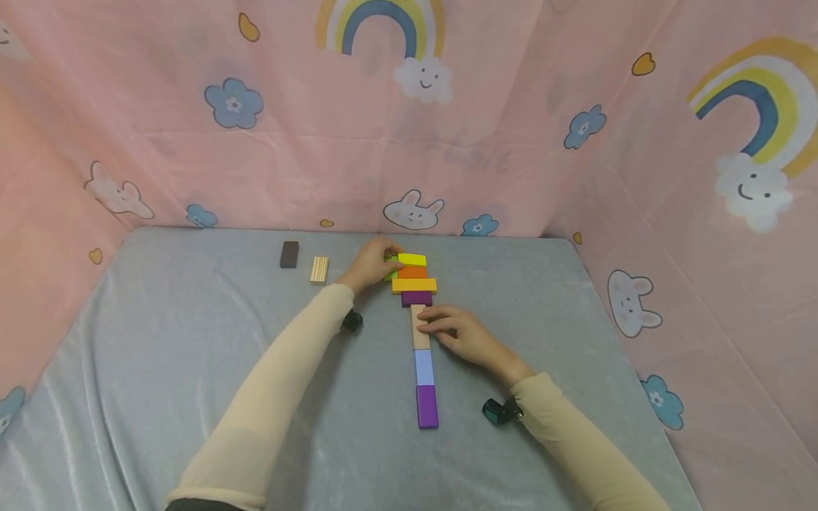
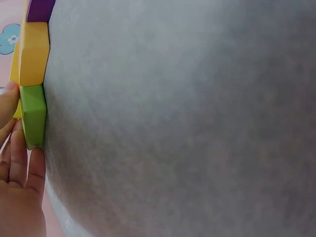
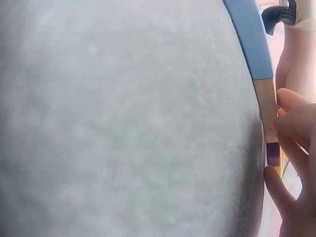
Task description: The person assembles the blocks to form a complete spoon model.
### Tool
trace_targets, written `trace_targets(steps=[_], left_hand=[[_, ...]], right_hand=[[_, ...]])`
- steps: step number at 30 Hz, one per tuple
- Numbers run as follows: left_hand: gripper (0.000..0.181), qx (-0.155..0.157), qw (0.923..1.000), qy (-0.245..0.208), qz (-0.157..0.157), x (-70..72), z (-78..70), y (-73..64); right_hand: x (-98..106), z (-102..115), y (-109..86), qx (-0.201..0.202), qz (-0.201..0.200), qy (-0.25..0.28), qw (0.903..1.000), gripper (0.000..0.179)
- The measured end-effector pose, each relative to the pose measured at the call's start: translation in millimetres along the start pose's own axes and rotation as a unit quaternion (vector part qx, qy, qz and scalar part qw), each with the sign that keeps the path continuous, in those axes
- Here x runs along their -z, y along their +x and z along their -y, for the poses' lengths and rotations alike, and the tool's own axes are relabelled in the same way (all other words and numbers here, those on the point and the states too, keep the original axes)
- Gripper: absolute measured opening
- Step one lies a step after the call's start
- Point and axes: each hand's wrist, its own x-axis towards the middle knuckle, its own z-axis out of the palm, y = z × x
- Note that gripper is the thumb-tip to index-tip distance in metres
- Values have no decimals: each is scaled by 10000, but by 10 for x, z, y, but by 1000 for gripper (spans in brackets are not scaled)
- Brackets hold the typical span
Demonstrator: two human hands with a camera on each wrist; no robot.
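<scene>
A line of coloured blocks runs away from me along the cloth. My left hand (image 1: 371, 265) is at its far end, thumb and index finger pinching the left end of a yellow block (image 1: 412, 260). In the left wrist view its other fingertips touch the end of a green block (image 2: 33, 116). An orange block (image 1: 412, 272) lies just nearer. My right hand (image 1: 469, 335) pinches the plain wooden block (image 1: 419, 339) in the middle of the line. One right fingertip rests low, close to the dark purple block (image 3: 272, 154).
Crosswise lie an amber block (image 1: 414, 286) and the dark purple one. Nearer me, a light blue block (image 1: 424, 367) and a purple block (image 1: 427, 407) continue the line. A dark brown block (image 1: 290, 254) and a striped block (image 1: 319, 270) lie apart at the back left.
</scene>
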Motion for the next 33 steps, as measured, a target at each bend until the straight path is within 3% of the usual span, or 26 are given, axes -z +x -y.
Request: trace_targets(steps=[23, 33], left_hand=[[31, -6, 10000, -84, 34, 32, 3, -24], [28, 117, 9989, -459, -29, 83, -29, -60]], right_hand=[[3, 20, -1, 8, 20, -60, 10000, 28], [-2, 14, 1, 63, -6, -59, 10000, 29]])
